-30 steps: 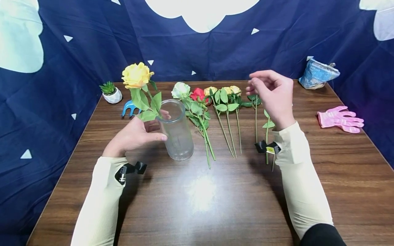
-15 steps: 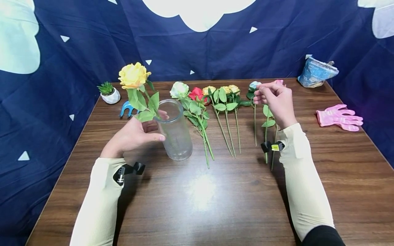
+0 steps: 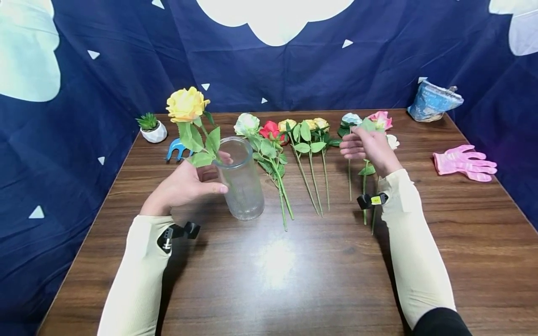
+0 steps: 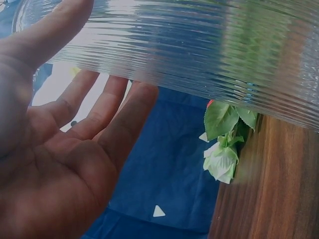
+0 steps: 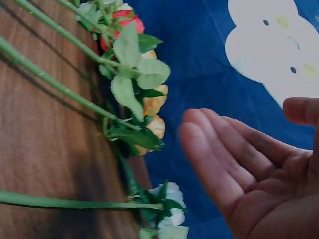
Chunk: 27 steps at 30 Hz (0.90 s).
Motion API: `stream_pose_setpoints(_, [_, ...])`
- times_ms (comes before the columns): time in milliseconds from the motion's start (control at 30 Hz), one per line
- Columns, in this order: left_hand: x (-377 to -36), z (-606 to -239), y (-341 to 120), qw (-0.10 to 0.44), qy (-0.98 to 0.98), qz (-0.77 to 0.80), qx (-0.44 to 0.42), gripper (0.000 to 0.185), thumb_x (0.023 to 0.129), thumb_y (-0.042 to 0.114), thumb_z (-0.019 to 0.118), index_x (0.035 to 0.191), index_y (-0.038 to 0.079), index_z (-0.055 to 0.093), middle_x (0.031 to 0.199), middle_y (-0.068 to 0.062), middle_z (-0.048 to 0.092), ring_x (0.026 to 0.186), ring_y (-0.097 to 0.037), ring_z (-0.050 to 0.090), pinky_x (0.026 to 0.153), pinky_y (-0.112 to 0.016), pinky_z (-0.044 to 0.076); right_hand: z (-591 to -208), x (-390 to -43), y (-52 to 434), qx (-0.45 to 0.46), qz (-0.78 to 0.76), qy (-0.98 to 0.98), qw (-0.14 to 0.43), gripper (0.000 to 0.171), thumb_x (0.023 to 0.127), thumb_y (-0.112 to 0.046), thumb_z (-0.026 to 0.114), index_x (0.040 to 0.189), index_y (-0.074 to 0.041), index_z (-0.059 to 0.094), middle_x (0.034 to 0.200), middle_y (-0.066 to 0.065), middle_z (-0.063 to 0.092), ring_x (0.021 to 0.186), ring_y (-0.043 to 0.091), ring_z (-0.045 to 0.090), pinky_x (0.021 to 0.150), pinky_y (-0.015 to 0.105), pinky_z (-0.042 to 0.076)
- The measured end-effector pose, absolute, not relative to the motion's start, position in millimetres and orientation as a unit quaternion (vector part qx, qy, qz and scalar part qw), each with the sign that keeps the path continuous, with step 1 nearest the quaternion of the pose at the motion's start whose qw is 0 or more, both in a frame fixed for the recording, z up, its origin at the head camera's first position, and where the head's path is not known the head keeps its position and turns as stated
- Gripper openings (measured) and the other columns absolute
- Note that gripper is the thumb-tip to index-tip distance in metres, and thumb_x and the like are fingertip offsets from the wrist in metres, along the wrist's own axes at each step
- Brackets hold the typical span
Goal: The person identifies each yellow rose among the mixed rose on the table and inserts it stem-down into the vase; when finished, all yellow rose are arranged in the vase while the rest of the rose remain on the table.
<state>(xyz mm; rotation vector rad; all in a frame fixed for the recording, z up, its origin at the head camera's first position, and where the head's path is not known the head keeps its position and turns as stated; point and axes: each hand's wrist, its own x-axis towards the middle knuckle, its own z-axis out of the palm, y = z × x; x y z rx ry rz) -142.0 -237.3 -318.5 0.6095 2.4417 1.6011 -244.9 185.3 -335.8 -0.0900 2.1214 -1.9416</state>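
Observation:
My left hand (image 3: 185, 184) grips a clear ribbed glass vase (image 3: 245, 196), thumb at the near side and fingers behind it; in the left wrist view the vase (image 4: 189, 55) spans the top. One yellow rose (image 3: 187, 103) with green leaves stands in the vase, leaning left over the hand. My right hand (image 3: 371, 147) holds nothing, fingers extended, above the stems at the right. Close by it lie a pale blue rose (image 3: 351, 119), a pink rose (image 3: 381, 120) and a white flower (image 3: 392, 141), partly covered by the hand. The right wrist view shows the bare palm (image 5: 279, 184).
Between the hands lie a pale green-white rose (image 3: 246, 124), a red rose (image 3: 272, 129) and several yellow roses (image 3: 321, 123). A potted succulent (image 3: 153, 129) and a blue claw-like tool (image 3: 176, 148) are at the left. A pink glove (image 3: 464, 162) and a blue bag (image 3: 435, 101) lie right.
My right hand has come down and toward me over the flowers at the right, its fingers straightening and uncovering the pink rose. The left hand and vase have stayed in place.

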Motion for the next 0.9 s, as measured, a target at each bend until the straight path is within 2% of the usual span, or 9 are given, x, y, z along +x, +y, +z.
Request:
stream_pose_setpoints(100, [-141.9,-319.9,-237.1,0.083,0.813,0.539,0.206,0.062,0.084,-0.011,0.077,0.140,-0.009,0.050,0.141,-0.020,0.055,0.123,-0.004,0.059,0.106,-0.018,0.049,-341.6,-248.2,185.5,-0.021,-0.642,0.744,0.186,0.059,0.112,-0.036,0.035,0.134,0.017,0.049,0.083,-0.005,0.075,0.081,0.010,0.075,0.079,0.025,0.063])
stream_pose_setpoints(200, [-141.1,-319.9,-237.4,0.084,0.810,0.543,0.204,0.062,0.084,-0.012,0.077,0.140,-0.009,0.050,0.141,-0.020,0.055,0.123,-0.004,0.060,0.104,-0.018,0.050,-345.8,-250.0,183.7,-0.018,-0.623,0.752,0.216,0.066,0.112,-0.038,0.032,0.141,0.020,0.042,0.084,-0.005,0.074,0.083,0.010,0.074,0.081,0.024,0.063])
stream_pose_setpoints(533, [-141.1,-318.5,-236.7,0.088,0.812,0.540,0.205,0.062,0.085,-0.012,0.076,0.141,-0.009,0.049,0.142,-0.020,0.053,0.122,-0.004,0.060,0.103,-0.018,0.051,-358.9,-253.9,181.0,-0.011,-0.621,0.743,0.248,0.066,0.113,-0.036,0.030,0.145,0.022,0.037,0.090,0.001,0.075,0.081,0.010,0.074,0.083,0.025,0.063])
stream_pose_setpoints(900, [-142.1,-318.2,-237.9,0.085,0.814,0.537,0.207,0.064,0.085,-0.012,0.076,0.142,-0.009,0.048,0.143,-0.021,0.053,0.123,-0.004,0.059,0.104,-0.018,0.050,-371.2,-256.5,172.5,0.003,-0.616,0.742,0.264,0.057,0.113,-0.026,0.035,0.143,0.022,0.039,0.088,0.002,0.073,0.078,0.009,0.073,0.081,0.024,0.063])
